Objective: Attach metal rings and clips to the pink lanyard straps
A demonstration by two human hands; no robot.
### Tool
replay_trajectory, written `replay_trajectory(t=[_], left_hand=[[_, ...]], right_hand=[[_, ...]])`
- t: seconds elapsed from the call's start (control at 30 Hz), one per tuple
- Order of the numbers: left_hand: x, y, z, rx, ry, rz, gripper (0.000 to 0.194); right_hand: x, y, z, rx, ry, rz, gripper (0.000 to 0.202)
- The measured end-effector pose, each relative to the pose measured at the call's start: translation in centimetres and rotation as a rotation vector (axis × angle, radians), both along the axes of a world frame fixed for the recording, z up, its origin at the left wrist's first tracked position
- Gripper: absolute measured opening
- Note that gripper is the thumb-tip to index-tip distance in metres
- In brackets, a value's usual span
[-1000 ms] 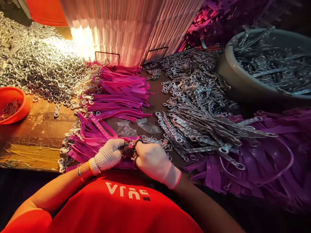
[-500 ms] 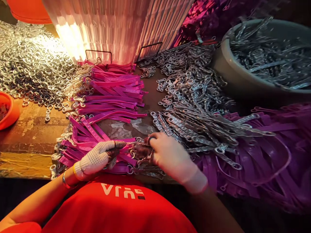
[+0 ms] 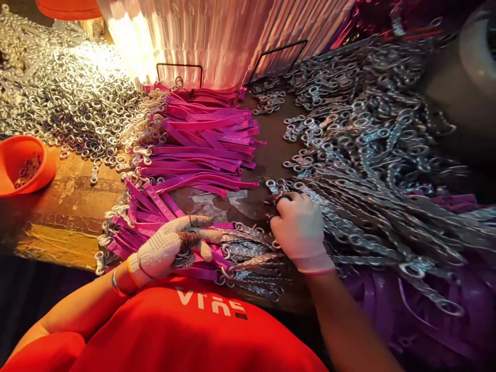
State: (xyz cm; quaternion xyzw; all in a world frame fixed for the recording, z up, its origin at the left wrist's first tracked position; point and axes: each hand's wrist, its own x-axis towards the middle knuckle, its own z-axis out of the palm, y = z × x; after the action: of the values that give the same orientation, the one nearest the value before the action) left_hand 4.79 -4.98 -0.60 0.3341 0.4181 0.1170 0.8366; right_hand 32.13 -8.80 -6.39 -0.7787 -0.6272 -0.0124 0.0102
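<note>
My left hand (image 3: 166,250), in a dotted white glove with dark fingertips, is over the near bunch of pink straps (image 3: 155,204). Its upper fingers point right, and small metal rings (image 3: 185,258) show cupped in its palm under them. Twisted metal strips (image 3: 251,253) with ringed ends lie just right of those fingers, at the ends of the straps. My right hand (image 3: 298,227), gloved in white, is curled by the left ends of a large heap of metal strips (image 3: 368,227). Its dark fingertips are bent in, and what they grip is hidden.
Loose metal ring links (image 3: 77,103) are heaped at the left. An orange cup (image 3: 42,165) with small pieces stands below them. A ribbed translucent panel (image 3: 217,41) with wire brackets rises at the back. A large bucket (image 3: 445,88) and purple straps (image 3: 383,305) are at the right.
My right hand has moved away from my left, from the strap ends to the strip heap. My left fingers have straightened, and metal strips now show between the hands. The view has shifted right.
</note>
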Motion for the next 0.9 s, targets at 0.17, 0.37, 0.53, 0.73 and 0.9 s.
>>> replay_trajectory(t=[0.17, 0.37, 0.53, 0.73, 0.9], left_hand=[[0.7, -0.3, -0.4, 0.184, 0.070, -0.048, 0.038], [0.9, -0.5, -1.3, 0.701, 0.229, -0.242, 0.064], [1.0, -0.5, -0.7, 0.792, 0.230, -0.236, 0.063], [0.7, -1.1, 0.6, 0.417, 0.082, -0.086, 0.034], [0.3, -1.0, 0.8, 0.229, 0.048, -0.161, 0.044]], right_hand=[[-1.4, -2.0, 1.6, 0.282, 0.477, 0.222, 0.044], [-7.5, -2.6, 5.0, 0.175, 0.945, 0.427, 0.046], [-9.4, -2.5, 5.2, 0.126, 1.131, 0.393, 0.051], [-10.3, -3.7, 4.4, 0.243, 1.093, 0.150, 0.029], [-9.1, -4.2, 4.4, 0.247, 0.890, 0.297, 0.045]])
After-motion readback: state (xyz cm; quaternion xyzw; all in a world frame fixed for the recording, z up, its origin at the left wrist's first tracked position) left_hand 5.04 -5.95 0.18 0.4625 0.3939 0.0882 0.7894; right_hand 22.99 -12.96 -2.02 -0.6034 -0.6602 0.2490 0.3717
